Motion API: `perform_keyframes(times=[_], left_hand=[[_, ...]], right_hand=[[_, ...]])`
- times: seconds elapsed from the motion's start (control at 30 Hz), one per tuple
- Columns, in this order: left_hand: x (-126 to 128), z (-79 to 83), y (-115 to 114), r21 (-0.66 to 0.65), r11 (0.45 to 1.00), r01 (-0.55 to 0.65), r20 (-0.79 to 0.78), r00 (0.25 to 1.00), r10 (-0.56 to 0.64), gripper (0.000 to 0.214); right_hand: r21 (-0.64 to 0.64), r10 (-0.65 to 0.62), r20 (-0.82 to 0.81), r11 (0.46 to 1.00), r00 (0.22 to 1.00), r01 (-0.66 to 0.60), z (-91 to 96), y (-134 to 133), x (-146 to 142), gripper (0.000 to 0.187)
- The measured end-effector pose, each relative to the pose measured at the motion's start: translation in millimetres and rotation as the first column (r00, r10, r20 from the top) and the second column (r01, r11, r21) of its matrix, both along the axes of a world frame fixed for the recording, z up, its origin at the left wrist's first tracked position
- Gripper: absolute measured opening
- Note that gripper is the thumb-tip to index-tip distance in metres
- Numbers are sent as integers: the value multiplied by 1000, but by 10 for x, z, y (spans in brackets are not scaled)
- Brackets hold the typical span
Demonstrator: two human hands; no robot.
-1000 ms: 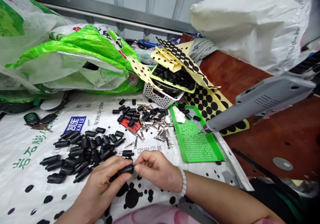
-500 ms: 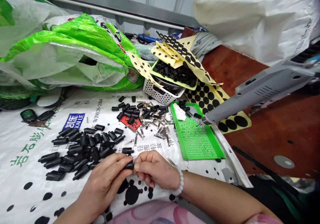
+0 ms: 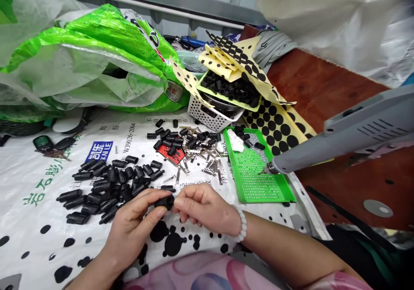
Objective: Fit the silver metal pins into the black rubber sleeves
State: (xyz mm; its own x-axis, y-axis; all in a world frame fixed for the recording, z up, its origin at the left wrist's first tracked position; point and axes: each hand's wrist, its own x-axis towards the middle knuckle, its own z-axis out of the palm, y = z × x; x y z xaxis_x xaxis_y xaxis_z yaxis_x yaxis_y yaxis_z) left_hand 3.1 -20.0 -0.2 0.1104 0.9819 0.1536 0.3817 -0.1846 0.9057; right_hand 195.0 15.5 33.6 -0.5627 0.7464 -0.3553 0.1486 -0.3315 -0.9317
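My left hand (image 3: 134,225) pinches a small black plastic cap (image 3: 164,202) between thumb and fingers, low in the middle of the view. My right hand (image 3: 202,208), with a white bead bracelet at the wrist, meets it from the right, fingertips closed against the same cap's end. Just beyond the hands lies a heap of like black caps (image 3: 106,186) on the white printed sheet (image 3: 39,234). Farther back are shorter black pieces and small metal clips (image 3: 197,154).
A green perforated tray (image 3: 258,182) lies right of the clips, with a grey power tool (image 3: 343,137) pointing at it from the right. Behind stand a white basket (image 3: 210,115) of black tubes, yellow sheets of black dots (image 3: 274,121), green and white sacks (image 3: 97,65), and car keys (image 3: 48,145).
Both hands stay together on the black cap, turning it slightly. The view has dropped and shifted a little, so the tool looms larger at right.
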Motion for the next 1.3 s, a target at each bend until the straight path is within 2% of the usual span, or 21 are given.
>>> perform_keyframes(times=[0.17,0.27,0.4,0.53,0.67,0.73,0.77,0.87,0.9,0.93,0.97,1.0,1.1,1.2,1.3], left_hand=[[-145,11,-70,-193,978,-76,105,990,97,26],[-168,33,-76,-248,967,-64,171,979,109,27],[-89,66,-46,-164,984,-67,128,988,88,25],[-25,102,-21,-58,996,-69,54,996,72,21],[-17,120,-13,-41,998,-57,37,998,58,19],[-25,115,-16,-79,996,-47,59,997,52,19],[-32,108,-18,-115,993,-36,79,996,46,19],[-60,70,-29,-250,968,39,156,988,0,21],[-68,54,-33,-282,957,67,180,984,-16,22],[-74,39,-36,-303,949,93,198,980,-33,22],[-76,26,-38,-311,944,107,209,977,-42,22],[-74,16,-39,-309,945,109,213,976,-43,22],[-50,14,-39,-233,970,62,150,988,-27,21],[-20,25,-42,-59,998,28,20,999,-27,19],[-3,25,-51,86,996,36,-97,995,-27,19]], right_hand=[[210,-83,45,975,996,72,57,100,126,25],[321,-128,32,940,991,111,86,107,129,20],[451,-49,65,892,997,15,116,55,37,17],[613,-12,106,788,994,-56,109,37,-43,14],[702,5,155,703,988,-114,96,46,-51,12],[760,11,174,634,985,-141,82,35,-42,11],[800,6,188,579,982,-157,69,24,-38,11],[905,-18,238,367,971,-215,9,-17,-29,14],[924,-23,243,311,970,-224,-16,-29,-27,15],[935,-25,237,278,971,-221,-40,-39,-25,15],[939,-27,222,276,975,-207,-61,-47,-24,15],[937,-32,200,298,979,-182,-80,-52,-23,14],[896,-67,140,434,988,-97,-110,-64,-27,14],[829,-111,116,558,987,-35,-124,-88,-37,14],[733,-144,108,680,984,19,-162,-128,-51,13]])
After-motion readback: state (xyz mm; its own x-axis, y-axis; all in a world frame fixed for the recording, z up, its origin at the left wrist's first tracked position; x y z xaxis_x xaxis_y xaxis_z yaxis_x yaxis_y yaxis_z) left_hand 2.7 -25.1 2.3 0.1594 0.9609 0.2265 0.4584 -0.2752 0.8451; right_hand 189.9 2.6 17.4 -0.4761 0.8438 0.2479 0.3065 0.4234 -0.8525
